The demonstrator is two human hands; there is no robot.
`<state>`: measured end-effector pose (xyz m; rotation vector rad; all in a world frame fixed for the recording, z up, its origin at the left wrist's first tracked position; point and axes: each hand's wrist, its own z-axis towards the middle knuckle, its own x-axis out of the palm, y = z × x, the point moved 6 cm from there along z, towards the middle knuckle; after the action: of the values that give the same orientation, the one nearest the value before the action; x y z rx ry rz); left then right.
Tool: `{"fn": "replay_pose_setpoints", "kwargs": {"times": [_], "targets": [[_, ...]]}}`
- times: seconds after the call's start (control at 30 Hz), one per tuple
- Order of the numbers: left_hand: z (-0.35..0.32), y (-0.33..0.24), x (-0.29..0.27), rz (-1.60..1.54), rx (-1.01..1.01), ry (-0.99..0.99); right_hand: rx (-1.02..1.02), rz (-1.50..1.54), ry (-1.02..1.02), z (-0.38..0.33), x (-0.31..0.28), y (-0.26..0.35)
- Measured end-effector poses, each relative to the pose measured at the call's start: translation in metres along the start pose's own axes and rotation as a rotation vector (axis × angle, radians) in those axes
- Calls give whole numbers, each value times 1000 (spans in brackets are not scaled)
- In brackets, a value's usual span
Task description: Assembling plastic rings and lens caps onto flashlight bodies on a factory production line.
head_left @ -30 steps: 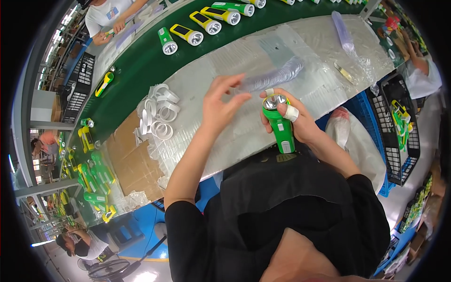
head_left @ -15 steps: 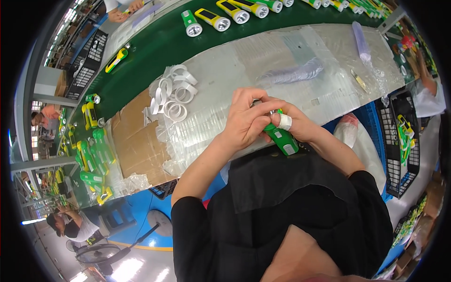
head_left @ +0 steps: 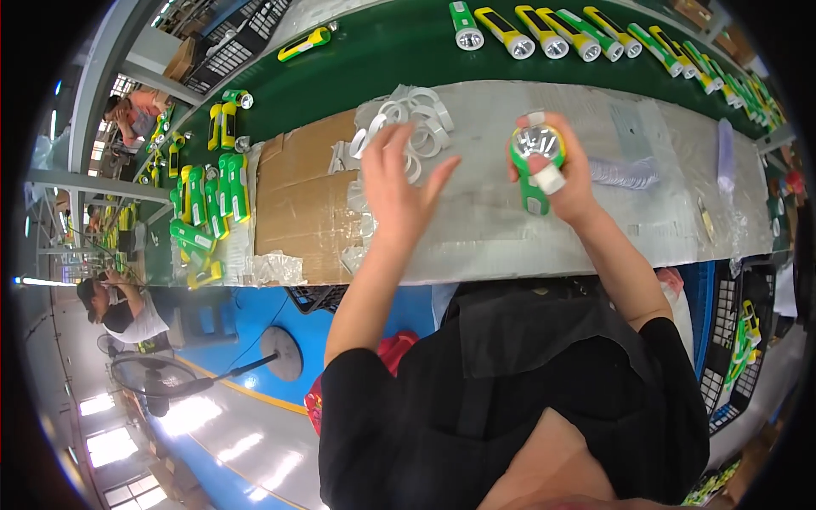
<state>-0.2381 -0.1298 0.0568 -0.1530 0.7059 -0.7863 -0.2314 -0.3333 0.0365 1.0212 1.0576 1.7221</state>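
A green flashlight [head_left: 534,197] with a round silver reflector is gripped in my right hand [head_left: 576,174], over the middle of the plastic-covered bench [head_left: 476,242]. Its lens end points up toward me. White bands wrap two of that hand's fingers. My left hand [head_left: 397,191] has its fingers spread and holds nothing. It hovers at the near side of a pile of white rings [head_left: 432,119], covering part of them.
Green and yellow flashlights [head_left: 554,42] line the green belt [head_left: 382,42] at the back. More flashlights [head_left: 212,191] cluster at the left. Right of my right hand lie a stack of clear discs [head_left: 625,172] and a cutter knife [head_left: 706,221]. A black crate [head_left: 722,340] stands at the lower right.
My hands have come apart. The right one has carried the flashlight forward over the bench, lens now showing. The left has let go and reached to the white rings. The view has swung left.
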Motion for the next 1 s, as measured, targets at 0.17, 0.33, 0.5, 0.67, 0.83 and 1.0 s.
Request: {"fn": "replay_pose_setpoints", "kwargs": {"times": [0.17,0.33,0.5,0.67,0.83,1.0], "targets": [[-36,55,-2,381,-292,306,-51,0,78,3,4,-2],[-27,43,-1,165,-191,213,1,-43,64,2,2,1],[13,-15,13,-893,-568,91,27,40,6,5,-4,-2],[38,-73,22,-660,10,174,-93,-48,25,5,-1,5],[38,-76,30,-553,67,250,-100,-6,31,4,-10,5],[46,-77,25,-506,110,224,-140,-73,38,5,-16,3]]}}
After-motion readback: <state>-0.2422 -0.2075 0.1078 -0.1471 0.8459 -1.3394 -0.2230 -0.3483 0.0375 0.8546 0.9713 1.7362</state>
